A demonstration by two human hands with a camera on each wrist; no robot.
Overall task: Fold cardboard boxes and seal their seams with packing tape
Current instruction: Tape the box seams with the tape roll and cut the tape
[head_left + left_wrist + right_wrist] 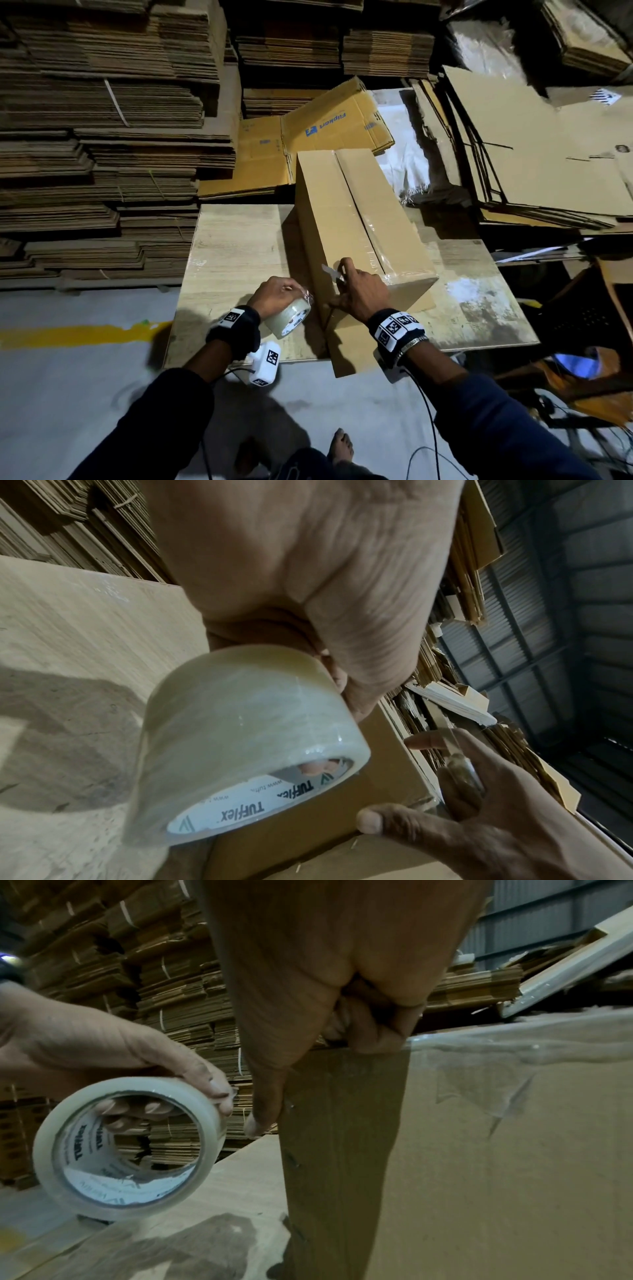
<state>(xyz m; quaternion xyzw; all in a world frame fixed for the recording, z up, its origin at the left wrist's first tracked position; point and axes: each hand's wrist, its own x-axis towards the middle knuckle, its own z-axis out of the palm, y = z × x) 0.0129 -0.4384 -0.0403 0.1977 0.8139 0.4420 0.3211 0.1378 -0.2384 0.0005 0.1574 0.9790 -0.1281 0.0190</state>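
Pretty dim storeroom. The floor point(85, 377) is plain grey concrete with a smeared yellow line point(78, 334) running in from the left. A pale wood-grain bench point(233, 240) sits low, its top scuffed and blotchy. Behind it and to the left, stacks of flat cardboard point(102, 137) are piled high, some tied with straps. More loose sheets point(548, 154) lean on the right. A corrugated metal wall point(582, 615) shows from the left wrist view.
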